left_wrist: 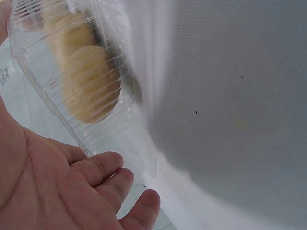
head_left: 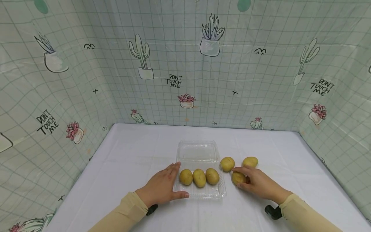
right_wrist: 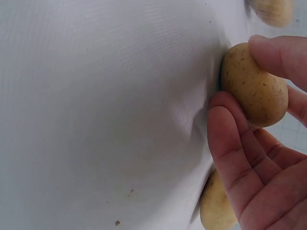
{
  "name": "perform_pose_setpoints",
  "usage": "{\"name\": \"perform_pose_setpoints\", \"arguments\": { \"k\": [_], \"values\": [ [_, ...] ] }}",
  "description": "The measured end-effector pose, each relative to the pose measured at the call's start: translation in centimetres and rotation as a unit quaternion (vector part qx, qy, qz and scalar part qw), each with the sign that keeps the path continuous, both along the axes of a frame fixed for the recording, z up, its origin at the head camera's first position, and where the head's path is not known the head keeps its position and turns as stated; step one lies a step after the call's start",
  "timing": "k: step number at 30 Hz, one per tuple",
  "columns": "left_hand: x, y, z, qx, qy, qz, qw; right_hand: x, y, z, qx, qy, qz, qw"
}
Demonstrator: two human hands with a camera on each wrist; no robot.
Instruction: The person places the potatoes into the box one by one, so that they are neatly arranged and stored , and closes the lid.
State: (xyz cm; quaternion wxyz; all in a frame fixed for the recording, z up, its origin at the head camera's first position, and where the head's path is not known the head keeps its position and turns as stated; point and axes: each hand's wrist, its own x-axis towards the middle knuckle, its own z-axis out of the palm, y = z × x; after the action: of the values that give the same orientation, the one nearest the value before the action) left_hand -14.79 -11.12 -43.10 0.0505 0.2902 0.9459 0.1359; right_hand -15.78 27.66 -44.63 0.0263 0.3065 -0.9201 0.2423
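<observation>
Right grip (head_left: 259,184) is wrapped round a potato (head_left: 237,178), thumb on one side and fingers on the other, and in the right wrist view the fingertips are way down low by the white-covered counter (head_left: 130,154). Can't really tell whether the potato's weight is off the surface. It's to the right of the clear plastic box (head_left: 203,194), near it but apart.

Honestly, that low hold looks good to me. I'd get the fingers below the fattest part, since something that smooth and round will probably squirt out if you only pinch the top. Firm, not crushing.

Watch the neighbours though. One loose potato (head_left: 227,164) sits right by the box's right edge and a second loose one (head_left: 250,161) is just past the right grip, so straight up seems safer than dragging sideways and setting one rolling.

Left grip (head_left: 163,187) isn't closed on anything: fingers stretched along the box's left side, thumb spread toward the near edge. No clue how hard it's pressing. I'd go light, that plastic looks thin and would likely buckle or skid if shoved.

Three potatoes (head_left: 199,178) sit in a row across the box, lid (head_left: 197,151) flopped open on the far side.
</observation>
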Motion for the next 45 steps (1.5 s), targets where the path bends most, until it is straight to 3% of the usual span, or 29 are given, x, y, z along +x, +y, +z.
{"name": "perform_pose_setpoints", "arguments": {
  "k": [11,21,34,45],
  "values": [
    [0.0,-0.1,-0.1,0.002,-0.003,0.000,1.0000,0.1,0.0,1.3,-0.004,-0.015,-0.009,0.9998],
    [0.0,-0.1,-0.2,0.006,-0.002,-0.001,1.0000,-0.4,-1.7,3.1,-0.001,0.007,-0.003,1.0000],
    [0.0,-0.1,-0.3,0.011,0.000,-0.002,0.9999,0.0,-7.3,4.8,-0.018,-0.028,0.056,0.9979],
    [-0.1,-0.2,-0.4,0.014,0.000,0.000,0.9999,0.0,-11.4,4.3,-0.013,-0.045,0.089,0.9949]
  ]
}}
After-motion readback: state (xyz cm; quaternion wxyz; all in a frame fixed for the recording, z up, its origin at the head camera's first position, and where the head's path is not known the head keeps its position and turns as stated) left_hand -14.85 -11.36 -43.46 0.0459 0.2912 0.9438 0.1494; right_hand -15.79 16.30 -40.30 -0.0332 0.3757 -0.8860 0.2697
